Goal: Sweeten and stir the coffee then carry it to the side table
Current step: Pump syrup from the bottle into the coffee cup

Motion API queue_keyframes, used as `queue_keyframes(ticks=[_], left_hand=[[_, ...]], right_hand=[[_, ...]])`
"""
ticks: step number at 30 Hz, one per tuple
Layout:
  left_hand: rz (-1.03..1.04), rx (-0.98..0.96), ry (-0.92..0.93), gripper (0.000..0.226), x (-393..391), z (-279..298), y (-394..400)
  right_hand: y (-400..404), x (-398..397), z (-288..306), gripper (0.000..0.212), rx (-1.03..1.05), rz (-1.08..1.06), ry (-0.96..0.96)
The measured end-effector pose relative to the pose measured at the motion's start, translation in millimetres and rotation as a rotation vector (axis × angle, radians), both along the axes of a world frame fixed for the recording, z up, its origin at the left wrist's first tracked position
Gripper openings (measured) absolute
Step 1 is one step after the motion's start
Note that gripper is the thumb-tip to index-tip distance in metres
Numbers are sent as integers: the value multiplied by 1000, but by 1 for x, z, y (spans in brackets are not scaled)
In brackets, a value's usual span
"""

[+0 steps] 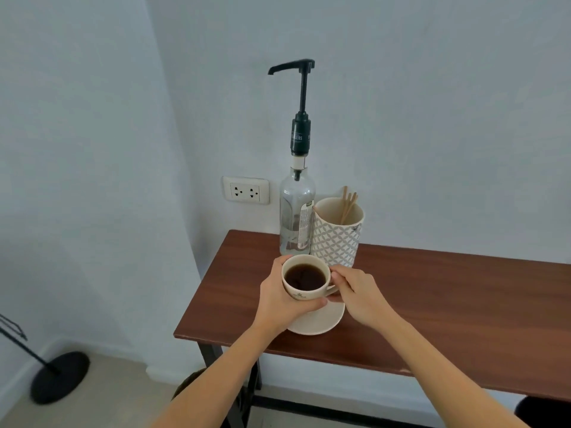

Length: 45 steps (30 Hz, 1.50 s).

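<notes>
A cream cup (306, 292) full of dark coffee is held just above its cream saucer (321, 324) on the brown table (448, 304). My left hand (278, 301) wraps the cup's left side and bottom. My right hand (355, 291) pinches the handle on the cup's right. Right behind the cup stands a clear glass syrup bottle (296, 217) with a tall black pump whose spout points left. Next to the bottle, a patterned mug (336, 236) holds several wooden stir sticks (348, 205).
The table stands against a white wall with a power outlet (246, 190) left of the bottle. The table's left end is close to the cup. A black round stand base (60, 376) sits on the floor at lower left.
</notes>
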<state>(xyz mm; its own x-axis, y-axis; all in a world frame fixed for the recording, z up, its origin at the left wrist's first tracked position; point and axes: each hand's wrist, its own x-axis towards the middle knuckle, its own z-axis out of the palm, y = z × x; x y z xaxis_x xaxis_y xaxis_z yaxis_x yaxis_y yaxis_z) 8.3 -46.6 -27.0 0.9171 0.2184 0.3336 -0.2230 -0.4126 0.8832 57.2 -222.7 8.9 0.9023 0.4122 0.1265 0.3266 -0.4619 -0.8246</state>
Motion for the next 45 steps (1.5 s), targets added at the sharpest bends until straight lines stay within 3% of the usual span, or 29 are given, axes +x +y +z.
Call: queue_keyframes(ticks=[6, 12, 18, 21, 27, 33, 45], left_hand=[[-7, 15, -60, 85, 11, 52, 24], [-28, -26, -125, 84, 33, 122, 59], [-15, -103, -144, 96, 66, 187, 91], [-32, -109, -129, 95, 79, 210, 99], [-48, -153, -102, 93, 100, 236, 103], [-76, -185, -103, 93, 113, 250, 102], [-101, -228, -71, 96, 121, 256, 101]], right_hand=[[17, 5, 50, 26, 37, 44, -82], [50, 21, 119, 30, -33, 24, -301], [85, 48, 206, 30, 149, -303, -492], [106, 70, 242, 28, 369, -381, -365], [136, 108, 274, 48, 637, -252, 26], [149, 113, 271, 20, 758, -273, 49], [153, 121, 265, 19, 760, -298, -5]])
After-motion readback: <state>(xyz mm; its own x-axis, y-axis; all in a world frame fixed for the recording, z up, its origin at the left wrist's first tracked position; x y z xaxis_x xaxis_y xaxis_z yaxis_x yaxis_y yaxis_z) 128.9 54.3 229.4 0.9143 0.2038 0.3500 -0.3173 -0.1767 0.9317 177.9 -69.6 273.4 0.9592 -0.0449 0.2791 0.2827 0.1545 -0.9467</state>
